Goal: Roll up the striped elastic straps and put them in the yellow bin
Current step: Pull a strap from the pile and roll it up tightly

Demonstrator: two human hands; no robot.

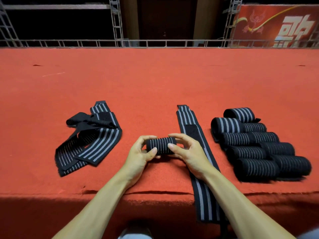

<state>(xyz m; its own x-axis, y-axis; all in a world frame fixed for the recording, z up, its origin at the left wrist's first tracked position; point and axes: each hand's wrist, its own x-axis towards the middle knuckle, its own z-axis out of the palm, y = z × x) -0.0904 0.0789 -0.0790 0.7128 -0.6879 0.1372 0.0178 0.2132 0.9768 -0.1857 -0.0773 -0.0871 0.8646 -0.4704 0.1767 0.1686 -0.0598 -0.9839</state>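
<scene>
Between the fingers of left hand (140, 153) and right hand (189, 152), both curled round its ends: a black grey-striped elastic roll (160, 145). Right of them, a stack of finished rolls (259, 150) and one flat striped strap (193, 128). Left, a tangled heap of loose straps (89, 140). Yellow bin's not in view.

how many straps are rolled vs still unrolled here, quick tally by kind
rolled straps piled on the right: about 9, they overlap
roll held by left hand and right hand: 1
flat strap: 1
tangled heap on the left: at least 2
total: about 13
</scene>
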